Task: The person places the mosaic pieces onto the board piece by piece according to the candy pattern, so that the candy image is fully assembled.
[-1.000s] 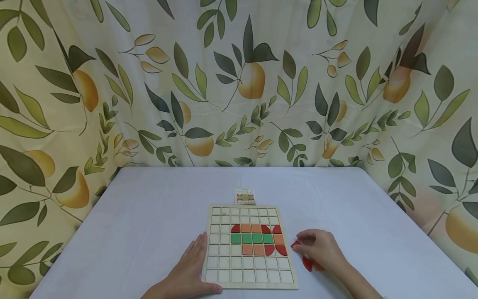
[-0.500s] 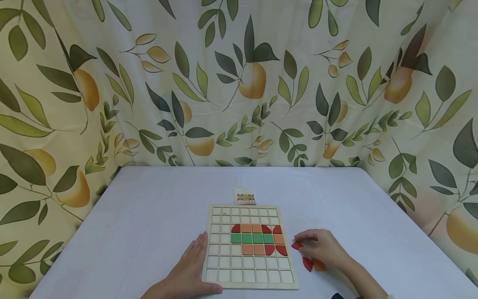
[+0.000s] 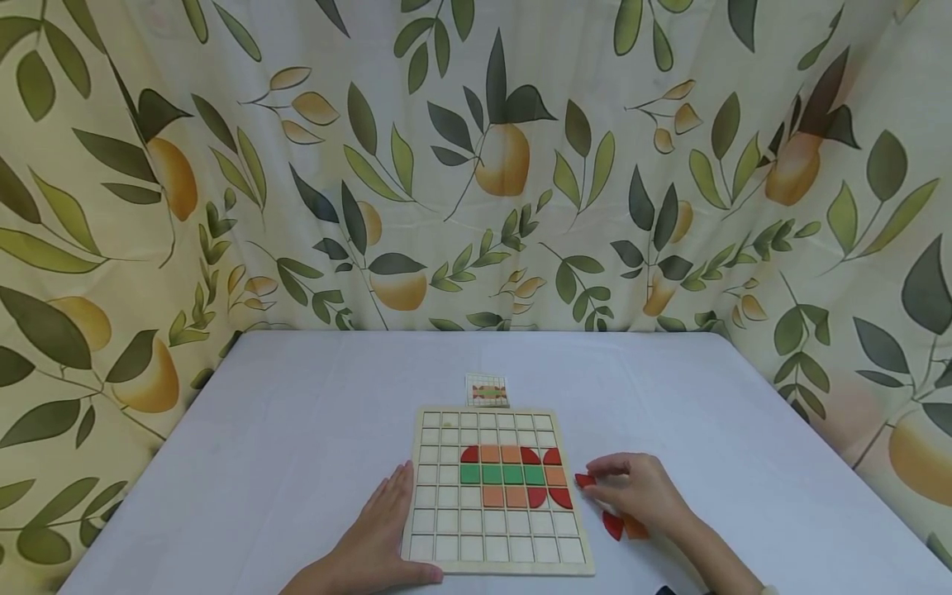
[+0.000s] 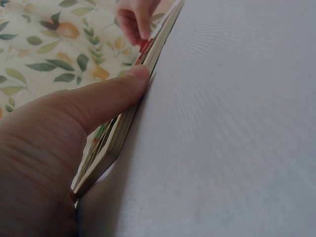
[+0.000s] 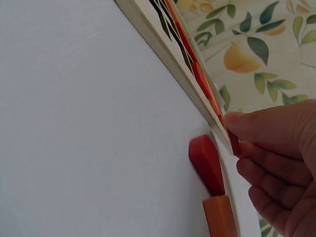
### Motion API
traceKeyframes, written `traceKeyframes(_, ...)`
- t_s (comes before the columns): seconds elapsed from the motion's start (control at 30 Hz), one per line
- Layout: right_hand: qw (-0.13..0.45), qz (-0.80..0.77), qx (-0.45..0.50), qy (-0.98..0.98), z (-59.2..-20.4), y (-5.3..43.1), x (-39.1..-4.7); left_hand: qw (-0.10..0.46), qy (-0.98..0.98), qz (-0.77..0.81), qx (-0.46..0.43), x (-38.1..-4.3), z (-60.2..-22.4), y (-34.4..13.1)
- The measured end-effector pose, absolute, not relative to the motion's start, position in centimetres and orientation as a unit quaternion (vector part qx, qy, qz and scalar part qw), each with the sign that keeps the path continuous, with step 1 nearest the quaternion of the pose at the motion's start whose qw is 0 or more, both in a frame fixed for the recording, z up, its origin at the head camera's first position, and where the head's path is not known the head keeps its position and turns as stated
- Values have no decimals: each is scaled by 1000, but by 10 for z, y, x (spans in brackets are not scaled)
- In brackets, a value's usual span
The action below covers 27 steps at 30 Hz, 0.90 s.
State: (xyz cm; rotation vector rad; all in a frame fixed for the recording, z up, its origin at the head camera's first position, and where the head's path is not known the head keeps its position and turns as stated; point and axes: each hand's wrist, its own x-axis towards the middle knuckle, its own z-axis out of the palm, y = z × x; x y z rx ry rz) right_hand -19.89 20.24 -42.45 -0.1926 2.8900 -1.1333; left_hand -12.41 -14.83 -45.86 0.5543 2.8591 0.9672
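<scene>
A square wooden grid board (image 3: 446,525) lies on the table. My left hand (image 3: 372,533) rests along its left side with fingers straight, the thumb against the front edge, as the left wrist view also shows. Just right of the board, my right hand (image 3: 640,492) pinches a red quarter-circle tile (image 3: 585,480) between thumb and fingers. Near that hand lie another red quarter-circle tile (image 3: 612,525) and an orange tile (image 3: 635,529). On the board, a row of green tiles (image 3: 492,474) runs between orange square tiles (image 3: 516,497) and red rounded tiles (image 3: 561,497).
A small card (image 3: 487,390) with a printed grid and coloured pattern lies behind the board. White cloth covers the table (image 3: 320,430). A leaf-and-fruit patterned curtain (image 3: 461,240) hangs at the back and sides.
The red tile in my right hand has turned and shifted slightly left, toward the board. The orange tile on the table shows more than a second ago. My left hand stays put.
</scene>
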Motion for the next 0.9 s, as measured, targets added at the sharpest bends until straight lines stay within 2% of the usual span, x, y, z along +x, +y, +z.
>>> traceKeyframes(0.2,5,-372,-81,925,-423,188,-199,34,930,316,186,-122,-458,-149)
traceKeyframes(0.5,23,-398,-97,912,-419,170,-199,38,930,318,183,-124,-457,-147)
traceKeyframes(0.73,6,-391,-193,900,-424,155,-202,36,931,312,186,-126,-459,-148)
traceKeyframes(0.9,14,-396,-224,891,-423,143,-202,38,929,317,187,-125,-459,-149)
